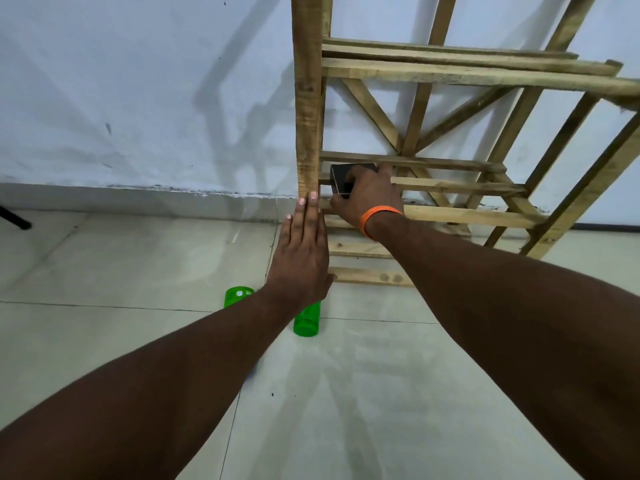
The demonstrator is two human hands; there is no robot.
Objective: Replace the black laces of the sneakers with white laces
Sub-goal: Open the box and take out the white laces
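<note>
Wooden rack (433, 188) fills the upper right of the frame, standing on a tiled floor (363, 393). At centre, the left hand (300, 258) lies flat against its post, fingers pressed together. Right hand (369, 199), fingers curled, grips a dark phone (341, 176) at a slat. Green bottle (306, 318) lies below. No sneakers or laces show.

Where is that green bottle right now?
The green bottle lies on the tiled floor near the frame's centre, partly hidden under the left hand, just in front of the wooden rack.
</note>
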